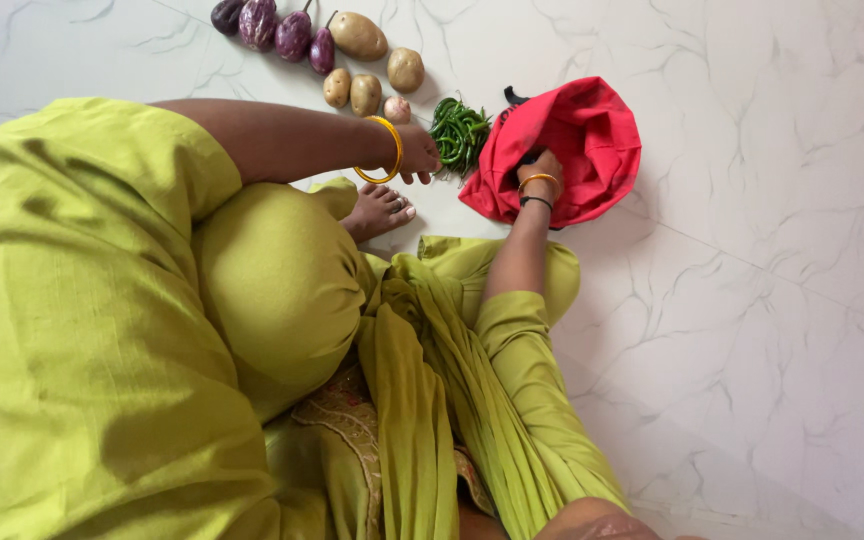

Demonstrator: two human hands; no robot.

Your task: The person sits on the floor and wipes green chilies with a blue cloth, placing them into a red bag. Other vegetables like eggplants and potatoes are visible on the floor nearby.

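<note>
I sit on the floor in a yellow-green garment. My left hand [417,152], with a gold bangle on the wrist, rests at the left edge of a pile of green chillies [460,132]. Its fingers are loosely bent and nothing shows in its grip. My right hand [540,168], wearing a gold and a dark bangle, reaches into the mouth of a red cloth bag [592,140], which lies just right of the chillies. The bag hides its fingers. My bare foot [380,210] lies just below my left hand.
On the white marble floor [772,300] beyond my left hand lie several potatoes [362,38] and several small purple aubergines [277,27] in a row. A small pinkish bulb [397,108] sits beside the chillies. A black strap [515,97] shows at the bag's top.
</note>
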